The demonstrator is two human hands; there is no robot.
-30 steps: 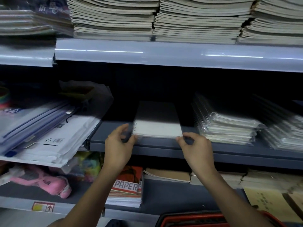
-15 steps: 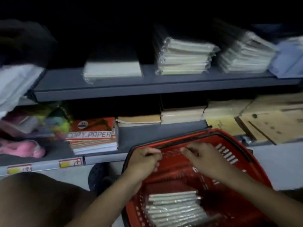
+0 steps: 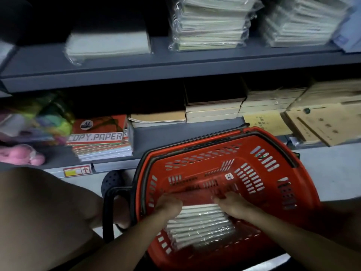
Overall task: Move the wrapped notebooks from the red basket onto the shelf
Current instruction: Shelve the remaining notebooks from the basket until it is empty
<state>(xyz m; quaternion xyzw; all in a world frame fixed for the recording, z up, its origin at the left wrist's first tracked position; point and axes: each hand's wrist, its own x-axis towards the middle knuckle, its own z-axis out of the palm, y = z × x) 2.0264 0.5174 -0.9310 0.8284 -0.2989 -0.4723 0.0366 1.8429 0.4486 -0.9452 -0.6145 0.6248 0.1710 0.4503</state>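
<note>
Both hands lowered from the basket rim into the red basket [image 3: 277,173], left hand [image 3: 168,205] and right hand [image 3: 233,204] at far edge of wrapped notebooks [image 3: 199,225], fingers blurred, grip unclear, one wrapped notebook [image 3: 107,45] on grey shelf [image 3: 175,69].

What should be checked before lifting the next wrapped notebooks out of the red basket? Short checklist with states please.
1. Both hands at the stack: ok. Left hand and right hand sit at the far end of the wrapped notebooks.
2. Firm grip on a notebook: cannot tell, the fingers are blurred.
3. Notebooks left to move: ok, several stand in a row in the red basket.
4. Landing spot: ok, bare grey shelf shows beside the earlier-placed pack.
5. Basket handle out of the lift path: ok, it hangs outside the left rim.
</note>
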